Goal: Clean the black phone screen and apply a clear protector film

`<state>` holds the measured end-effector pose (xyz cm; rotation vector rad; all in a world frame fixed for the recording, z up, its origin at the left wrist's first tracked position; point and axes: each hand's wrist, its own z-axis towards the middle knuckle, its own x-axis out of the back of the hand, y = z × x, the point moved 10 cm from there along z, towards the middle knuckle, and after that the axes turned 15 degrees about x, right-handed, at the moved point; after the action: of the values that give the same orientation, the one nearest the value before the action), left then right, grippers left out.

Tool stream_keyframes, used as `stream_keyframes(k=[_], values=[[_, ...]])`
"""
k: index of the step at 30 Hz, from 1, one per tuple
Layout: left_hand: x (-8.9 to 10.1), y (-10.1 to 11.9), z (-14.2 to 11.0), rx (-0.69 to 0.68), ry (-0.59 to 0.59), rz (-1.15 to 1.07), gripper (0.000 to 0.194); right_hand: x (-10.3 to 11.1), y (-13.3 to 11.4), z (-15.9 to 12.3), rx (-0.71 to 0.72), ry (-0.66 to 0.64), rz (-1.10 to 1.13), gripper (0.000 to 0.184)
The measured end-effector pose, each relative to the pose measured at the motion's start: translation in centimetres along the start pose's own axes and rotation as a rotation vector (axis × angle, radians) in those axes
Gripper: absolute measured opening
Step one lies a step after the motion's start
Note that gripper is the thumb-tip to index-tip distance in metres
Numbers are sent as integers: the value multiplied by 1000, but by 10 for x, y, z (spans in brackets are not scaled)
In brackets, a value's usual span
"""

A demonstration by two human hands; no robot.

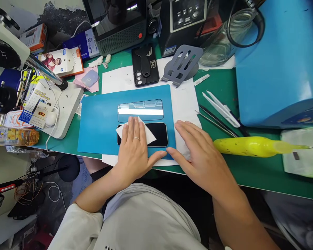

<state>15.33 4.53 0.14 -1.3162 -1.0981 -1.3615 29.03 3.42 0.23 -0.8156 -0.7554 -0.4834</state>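
A smartphone (160, 134) with a dark screen lies face up on a blue mat (99, 121). Flat over its left part, my left hand (134, 149) presses a white wipe (149, 134), fingers stretched out; a ring is on one finger. The hand and wipe hide much of that end of the phone. Just beyond the phone, a clear screen protector (141, 111) with a black border rests on the same mat. My right hand (198, 152) is at the mat's right edge, fingers extended and holding nothing, its thumb near the left thumb.
Tweezers (221, 108) and thin tools lie right of the mat, near a yellow squeeze bottle (247, 146). Behind are a black phone case (145, 66), a grey stand (182, 64) and a glass jar (224, 45). A microscope base (65, 114) stands left.
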Motion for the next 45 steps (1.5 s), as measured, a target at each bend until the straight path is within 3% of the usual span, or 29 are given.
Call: stream_keyframes(k=[9, 14, 21, 29, 45], values=[[-3, 34, 9, -99, 33, -69, 101, 3, 12, -6, -109, 44, 92, 70], [-1, 42, 0, -176, 40, -52, 106, 1, 14, -8, -119, 37, 108, 67], [0, 48, -17, -235, 63, 30, 111, 3, 12, -11, -126, 44, 99, 79], [-1, 43, -33, -274, 55, 91, 119, 3, 11, -9, -123, 5, 41, 75], [0, 5, -49, -263, -54, 1, 98, 6, 1, -3, -46, -3, 8, 74]])
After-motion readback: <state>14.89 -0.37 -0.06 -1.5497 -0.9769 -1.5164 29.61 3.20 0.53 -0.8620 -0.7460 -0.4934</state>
